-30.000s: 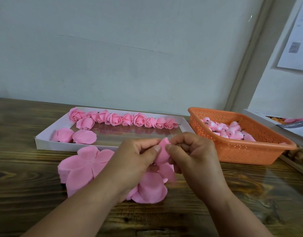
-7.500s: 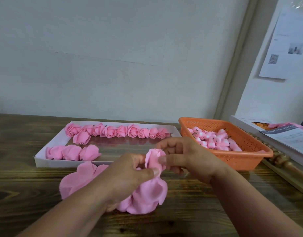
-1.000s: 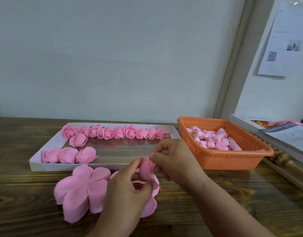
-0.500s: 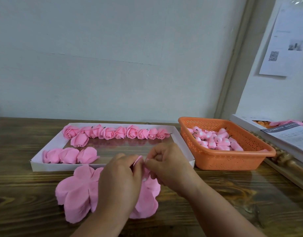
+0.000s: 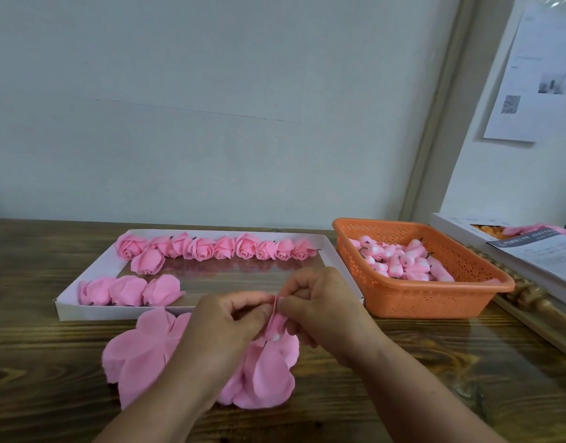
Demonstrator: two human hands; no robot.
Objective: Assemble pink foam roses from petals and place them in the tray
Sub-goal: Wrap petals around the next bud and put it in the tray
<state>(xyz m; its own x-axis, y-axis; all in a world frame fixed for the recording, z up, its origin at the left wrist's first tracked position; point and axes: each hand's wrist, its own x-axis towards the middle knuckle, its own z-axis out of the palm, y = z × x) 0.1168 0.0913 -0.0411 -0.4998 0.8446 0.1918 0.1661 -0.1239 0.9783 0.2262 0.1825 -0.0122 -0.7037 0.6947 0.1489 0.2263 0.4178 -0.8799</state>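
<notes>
Left hand [image 5: 224, 324] and right hand [image 5: 323, 306] meet above the wooden bench [image 5: 435, 362], their curled fingers [image 5: 259, 303] pinching a small pink foam bud [image 5: 277, 324] over a flat flower-shaped petal sheet [image 5: 265, 375]; a second petal sheet [image 5: 138, 353] lies just left of it. Behind them, the white tray [image 5: 83, 310] holds a rear row of finished roses [image 5: 211, 249] (three more [image 5: 130, 290] sit at its front left). An orange basket [image 5: 435, 302] of buds stands right of the tray.

QR code on wall sheet [image 5: 531, 75] — its print too small to read, booklet [image 5: 543, 254] text illegible
</notes>
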